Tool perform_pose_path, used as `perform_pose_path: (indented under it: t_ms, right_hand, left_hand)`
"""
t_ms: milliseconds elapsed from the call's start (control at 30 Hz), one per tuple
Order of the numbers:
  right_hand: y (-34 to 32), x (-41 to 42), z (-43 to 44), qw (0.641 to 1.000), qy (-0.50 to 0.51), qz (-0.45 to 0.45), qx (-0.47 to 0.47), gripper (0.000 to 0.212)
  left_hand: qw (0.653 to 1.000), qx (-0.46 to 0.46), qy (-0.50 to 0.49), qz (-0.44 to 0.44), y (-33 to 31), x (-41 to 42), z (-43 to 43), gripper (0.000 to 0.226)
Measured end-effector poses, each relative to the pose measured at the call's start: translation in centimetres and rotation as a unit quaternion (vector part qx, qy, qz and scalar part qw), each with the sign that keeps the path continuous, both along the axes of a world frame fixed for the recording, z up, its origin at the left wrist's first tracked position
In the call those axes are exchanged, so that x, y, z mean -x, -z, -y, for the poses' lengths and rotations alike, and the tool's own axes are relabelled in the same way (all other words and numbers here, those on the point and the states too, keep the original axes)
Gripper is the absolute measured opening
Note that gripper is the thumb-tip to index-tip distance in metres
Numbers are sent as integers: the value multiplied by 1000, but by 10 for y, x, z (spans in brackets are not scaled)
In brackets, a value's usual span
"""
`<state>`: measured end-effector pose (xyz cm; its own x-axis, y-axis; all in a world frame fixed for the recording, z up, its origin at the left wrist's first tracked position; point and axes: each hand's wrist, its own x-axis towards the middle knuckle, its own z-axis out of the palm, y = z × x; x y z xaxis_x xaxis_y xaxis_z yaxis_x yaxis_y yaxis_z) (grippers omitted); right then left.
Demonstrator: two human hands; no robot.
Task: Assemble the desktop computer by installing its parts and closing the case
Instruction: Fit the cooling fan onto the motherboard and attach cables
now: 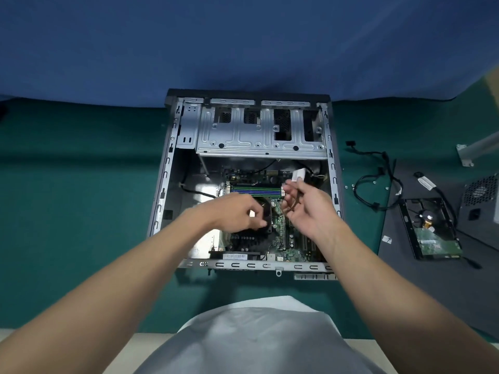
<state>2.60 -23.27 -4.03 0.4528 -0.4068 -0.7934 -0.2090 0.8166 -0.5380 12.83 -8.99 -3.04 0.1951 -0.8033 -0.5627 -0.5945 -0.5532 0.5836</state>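
Open case sits on the table: motherboard inside toward 6 o'clock, drive cage at 12. Right hand pinches a white connector; left hand fingers curl at the black cooler, can't tell if gripping.

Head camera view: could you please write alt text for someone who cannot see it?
A right hand holds a white plastic cable connector over an open grey metal computer case; the left hand touches its black CPU cooler.
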Motion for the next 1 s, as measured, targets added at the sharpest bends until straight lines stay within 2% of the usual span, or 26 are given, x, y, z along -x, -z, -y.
perform_pose_path:
  t_ms: [67, 133, 267, 333, 400, 467, 533, 567, 667, 700, 767, 833, 900, 1000]
  right_hand:
    - [0, 1, -2, 997, -43, -10, 69, 16]
    - [0, 4, -9, 974, -126, -24, 187, 17]
    - [-1, 8, -23, 856, -299, -64, 417, 24]
    - [-1, 11, -28, 800, -334, -60, 494, 30]
    - [-1, 14, -31, 763, -351, -51, 541, 26]
    - [-3, 15, -31, 756, -360, -53, 545, 24]
    - [-4, 16, -27, 751, -366, -61, 546, 38]
    - [-6, 17, -25, 760, -350, -58, 545, 42]
    - [-20, 12, -14, 838, -222, -5, 498, 34]
    - [-25, 10, -11, 851, -194, 21, 487, 29]
    - [-32, 4, -7, 854, -181, 53, 484, 24]
    - [-36, 0, -7, 845, -179, 54, 501, 23]
    - [-39, -1, -10, 821, -152, 50, 549, 21]
    - [-38, 2, -16, 740, -130, 91, 654, 17]
  left_hand:
    - [999, -13, -29, -4, -1, -8, -4, 21]
    - [993, 14, -114, -7, -4, -8, -2, 34]
    - [934, 141, -310, -110, -15, 7, 22, 37]
    - [889, 163, -400, -152, -18, 12, 35, 32]
    - [859, 165, -460, -155, -17, 13, 42, 25]
    - [860, 174, -459, -137, -14, 13, 43, 21]
    - [877, 193, -429, -96, -13, 12, 40, 22]
    - [885, 204, -412, -68, -12, 12, 38, 24]
    - [889, 241, -387, -41, -12, 12, 36, 25]
    - [886, 254, -383, -62, -13, 13, 36, 21]
    - [882, 283, -365, -90, -14, 15, 38, 17]
    - [884, 304, -349, -65, -13, 17, 39, 16]
    - [887, 313, -340, -19, -11, 17, 39, 16]
    - [882, 339, -326, 14, -11, 18, 37, 20]
